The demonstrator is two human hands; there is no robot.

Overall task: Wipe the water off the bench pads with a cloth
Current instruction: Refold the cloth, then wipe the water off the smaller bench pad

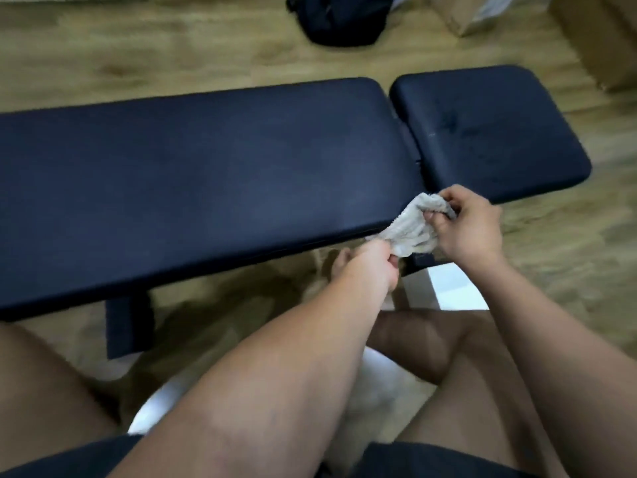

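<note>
A long dark blue bench pad runs across the view, with a shorter seat pad to its right across a narrow gap. Faint wet marks show on the seat pad. A crumpled light grey cloth hangs in the air at the near edge of the bench, just below the gap. My left hand pinches its lower end. My right hand grips its upper end with curled fingers.
Wooden floor surrounds the bench. A black bag lies beyond the long pad, and cardboard boxes stand at the far right. A dark bench leg and my bare knees sit near the front.
</note>
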